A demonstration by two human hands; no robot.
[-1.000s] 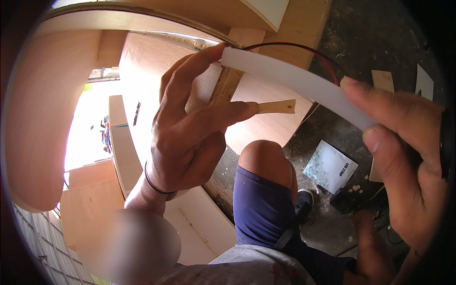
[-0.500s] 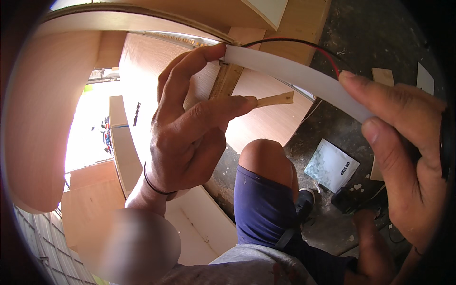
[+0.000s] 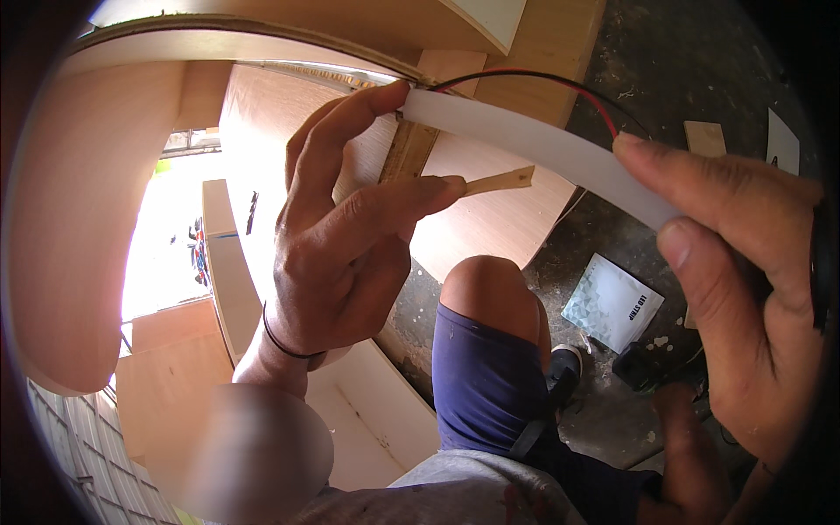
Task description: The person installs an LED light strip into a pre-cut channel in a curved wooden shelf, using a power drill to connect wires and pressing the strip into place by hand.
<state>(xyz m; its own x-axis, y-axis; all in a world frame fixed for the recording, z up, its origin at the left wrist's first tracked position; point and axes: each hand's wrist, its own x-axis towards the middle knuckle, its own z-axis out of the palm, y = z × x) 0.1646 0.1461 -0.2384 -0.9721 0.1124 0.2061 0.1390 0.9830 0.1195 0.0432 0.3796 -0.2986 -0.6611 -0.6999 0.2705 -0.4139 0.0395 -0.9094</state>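
A slightly bowed, flat white strip (image 3: pixel 534 140) stretches between my two hands. My right hand (image 3: pixel 744 254) pinches its right end between thumb and index finger. Beside that index fingertip, a red and black wire pair (image 3: pixel 560 80) arches over to the strip's left end. With an extended index finger, my left hand (image 3: pixel 346 219) touches the left end. A short, thin tan piece (image 3: pixel 503 181), flared at its tip, juts from under my left thumb; its material is unclear, and the gripping fingers behind it are partly hidden.
Plywood panels (image 3: pixel 490 219) and a curved wooden panel (image 3: pixel 87 210) surround my left side. On the dark floor (image 3: pixel 665 52) lie a white and pale blue packet (image 3: pixel 612 302) and board offcuts (image 3: pixel 704 138). Another person's forearm (image 3: pixel 682 437) shows at lower right, near a dark device (image 3: pixel 639 366).
Both hands have shifted slightly left, carrying the white strip, the wires and the tan piece with them. Their hold looks the same.
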